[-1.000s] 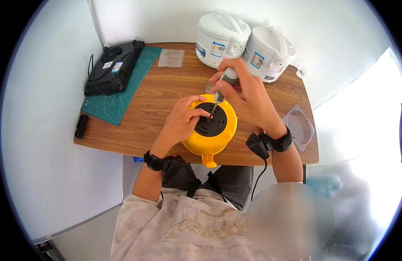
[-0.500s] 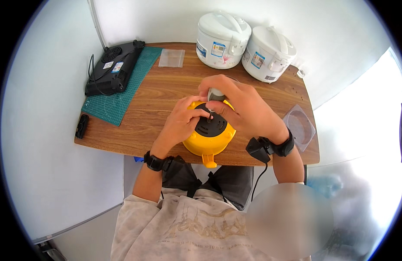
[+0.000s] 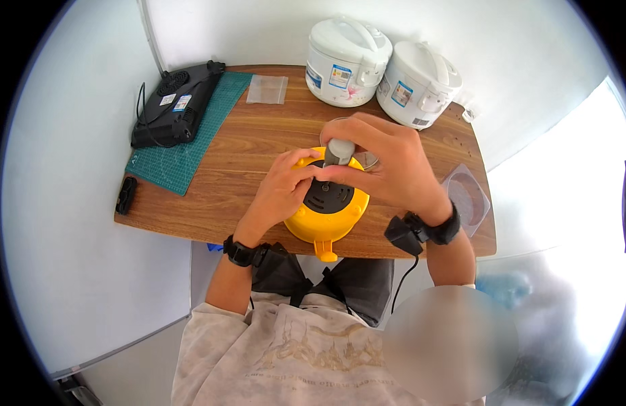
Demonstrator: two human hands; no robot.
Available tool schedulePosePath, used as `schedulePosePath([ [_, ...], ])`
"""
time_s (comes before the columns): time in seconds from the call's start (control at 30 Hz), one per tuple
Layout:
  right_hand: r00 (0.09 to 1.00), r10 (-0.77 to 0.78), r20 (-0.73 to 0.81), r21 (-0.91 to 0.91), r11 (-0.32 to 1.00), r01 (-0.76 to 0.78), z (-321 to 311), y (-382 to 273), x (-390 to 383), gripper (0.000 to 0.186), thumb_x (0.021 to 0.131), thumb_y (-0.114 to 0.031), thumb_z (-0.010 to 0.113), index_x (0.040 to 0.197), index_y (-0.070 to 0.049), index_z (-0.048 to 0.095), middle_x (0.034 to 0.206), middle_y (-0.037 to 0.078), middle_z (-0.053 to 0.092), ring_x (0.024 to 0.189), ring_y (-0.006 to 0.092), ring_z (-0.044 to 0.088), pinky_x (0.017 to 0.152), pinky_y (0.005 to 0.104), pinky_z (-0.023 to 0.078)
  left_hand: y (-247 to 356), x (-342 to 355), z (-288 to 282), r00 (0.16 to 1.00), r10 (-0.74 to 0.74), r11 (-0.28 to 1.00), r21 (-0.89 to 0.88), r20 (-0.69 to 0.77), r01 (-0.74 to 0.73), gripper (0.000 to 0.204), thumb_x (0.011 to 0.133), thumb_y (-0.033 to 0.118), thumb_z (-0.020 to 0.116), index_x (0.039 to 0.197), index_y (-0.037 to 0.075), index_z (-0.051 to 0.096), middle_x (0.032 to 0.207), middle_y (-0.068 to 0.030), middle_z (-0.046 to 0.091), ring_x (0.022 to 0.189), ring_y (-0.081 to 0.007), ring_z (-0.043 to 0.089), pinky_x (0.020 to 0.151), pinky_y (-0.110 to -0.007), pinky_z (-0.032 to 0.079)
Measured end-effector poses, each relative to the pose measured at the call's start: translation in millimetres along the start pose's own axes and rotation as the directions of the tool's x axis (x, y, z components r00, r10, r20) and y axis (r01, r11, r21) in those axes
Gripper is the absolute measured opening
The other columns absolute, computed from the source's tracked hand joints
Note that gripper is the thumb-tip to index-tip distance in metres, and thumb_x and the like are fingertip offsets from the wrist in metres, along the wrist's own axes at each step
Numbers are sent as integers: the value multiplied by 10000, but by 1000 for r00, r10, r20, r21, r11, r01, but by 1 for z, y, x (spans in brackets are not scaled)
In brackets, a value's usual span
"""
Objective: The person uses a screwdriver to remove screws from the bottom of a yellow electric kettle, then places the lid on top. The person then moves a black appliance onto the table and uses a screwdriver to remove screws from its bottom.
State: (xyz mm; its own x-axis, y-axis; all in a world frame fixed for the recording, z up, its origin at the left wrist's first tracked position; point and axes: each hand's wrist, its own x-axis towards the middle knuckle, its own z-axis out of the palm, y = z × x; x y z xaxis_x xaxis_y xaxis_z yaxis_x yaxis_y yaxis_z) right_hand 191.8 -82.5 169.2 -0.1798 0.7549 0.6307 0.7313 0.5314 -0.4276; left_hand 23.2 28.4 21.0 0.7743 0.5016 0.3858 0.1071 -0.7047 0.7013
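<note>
A yellow round appliance lies bottom-up near the desk's front edge, showing a black slotted plate and a tab at the front. My left hand grips its left side, fingers curled over the rim and plate, one fingertip beside the screwdriver. My right hand is closed round a grey screwdriver over the plate; the tool's lower end is mostly hidden by fingers. A clear round piece, partly covered by my right hand, lies just behind the appliance.
Two white rice cookers stand at the back. A black appliance with cable rests on a green mat at left, near a small black object. A plastic bag lies behind, a clear plastic tray at right.
My right hand and the screwdriver have come lower and slightly right since a second ago, and the hand has turned. My left hand and the yellow appliance stay nearly still.
</note>
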Motion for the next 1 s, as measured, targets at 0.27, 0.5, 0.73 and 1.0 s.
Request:
schedulePosePath([
  [0.27,991,121,-51,-151,980,-127,13,17,-1,367,860,-252,796,1057,-50,561,883,96,630,666,307,573,572,361,473,-1,0,0,1000,16,1000,-25,-23,-17,305,920,-3,567,1117,151,741,1330,-58,587,1264,-297,517,1104,-401,393],
  [0.5,983,179,51,179,966,-185,9,20,-1,329,934,-151,711,1200,-75,533,1064,87,665,778,223,617,632,315,475,3,1,-1,998,42,998,-41,-52,-45,309,915,-11,552,1107,145,738,1333,-58,590,1261,-292,520,1103,-396,391],
  [0.73,921,254,297,206,924,-321,-15,15,11,274,936,-53,674,1181,-60,551,1029,57,672,840,152,630,695,274,505,-1,0,1,998,36,998,-50,-59,-39,311,915,-6,550,1104,155,736,1343,-65,585,1255,-297,520,1092,-399,408],
  [1.0,992,123,9,-130,984,-120,2,16,6,363,863,-282,819,1046,-55,603,670,42,620,584,120,611,555,248,484,0,0,-1,999,31,1000,1,-28,-31,289,918,10,555,1105,141,733,1339,-62,578,1260,-289,516,1096,-394,403],
])
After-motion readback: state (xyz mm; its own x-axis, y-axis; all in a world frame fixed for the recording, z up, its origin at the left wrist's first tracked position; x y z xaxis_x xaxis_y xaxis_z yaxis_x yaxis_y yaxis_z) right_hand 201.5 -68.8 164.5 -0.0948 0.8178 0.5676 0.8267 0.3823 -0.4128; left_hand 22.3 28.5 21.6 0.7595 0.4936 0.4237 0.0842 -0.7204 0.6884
